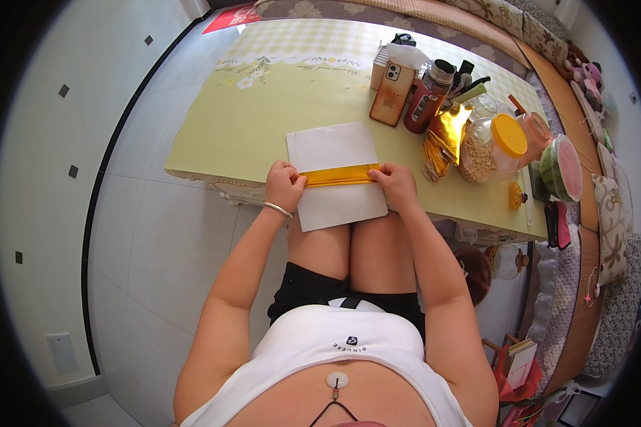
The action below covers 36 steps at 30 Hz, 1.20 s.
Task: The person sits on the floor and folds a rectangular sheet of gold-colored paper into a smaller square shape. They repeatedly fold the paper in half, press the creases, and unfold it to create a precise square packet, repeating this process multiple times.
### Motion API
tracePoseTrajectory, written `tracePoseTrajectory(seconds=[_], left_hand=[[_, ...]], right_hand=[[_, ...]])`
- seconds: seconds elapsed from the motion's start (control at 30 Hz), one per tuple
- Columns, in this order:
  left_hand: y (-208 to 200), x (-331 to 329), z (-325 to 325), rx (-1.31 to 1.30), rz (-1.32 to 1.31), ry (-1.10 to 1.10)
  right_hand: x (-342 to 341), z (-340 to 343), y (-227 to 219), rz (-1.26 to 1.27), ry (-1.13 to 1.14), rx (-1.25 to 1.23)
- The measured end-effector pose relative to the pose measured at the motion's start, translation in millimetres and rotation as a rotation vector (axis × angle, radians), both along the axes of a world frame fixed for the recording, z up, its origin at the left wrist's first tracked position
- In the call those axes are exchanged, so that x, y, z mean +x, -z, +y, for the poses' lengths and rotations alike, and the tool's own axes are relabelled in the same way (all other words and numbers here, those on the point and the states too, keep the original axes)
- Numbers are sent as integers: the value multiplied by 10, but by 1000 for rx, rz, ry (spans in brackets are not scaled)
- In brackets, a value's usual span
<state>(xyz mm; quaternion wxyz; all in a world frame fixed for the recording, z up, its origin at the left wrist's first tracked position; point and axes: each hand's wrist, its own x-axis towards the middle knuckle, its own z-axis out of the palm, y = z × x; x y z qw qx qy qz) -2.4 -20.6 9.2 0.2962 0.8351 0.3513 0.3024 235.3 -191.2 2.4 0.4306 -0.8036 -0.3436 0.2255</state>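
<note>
A narrow strip of shiny gold foil paper (338, 176), with crease lines along its length, is stretched level between my hands. My left hand (285, 186) pinches its left end between thumb and bent fingers. At the right end, my right hand (397, 186) grips it the same way. Beneath the strip lies white paper (335, 146), partly on the table and partly jutting past its front edge above my thighs. The strip covers the paper's middle, so I cannot tell whether it is one sheet or two. More gold foil (450, 134) sits to the right, bunched beside a jar.
The table (221, 135) has a yellow-green cover. Toward its right stand a phone (392, 92), a dark red flask (429, 96), a yellow-lidded jar of grains (493, 146) and a cut watermelon (561, 168). A brown round stool (472, 274) is below the right side.
</note>
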Motion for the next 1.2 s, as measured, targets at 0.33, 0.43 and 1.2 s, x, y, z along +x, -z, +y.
tracePoseTrajectory(seconds=[0.33,0.43,1.2], left_hand=[[8,-22,24,26,11,18],[34,-23,33,48,-3,30],[-126,81,-58,880,482,468]], right_hand=[[-209,-58,-132,-180,72,-75],[-198,-23,-140,-230,100,-77],[-227,53,-118,-362,114,-146]])
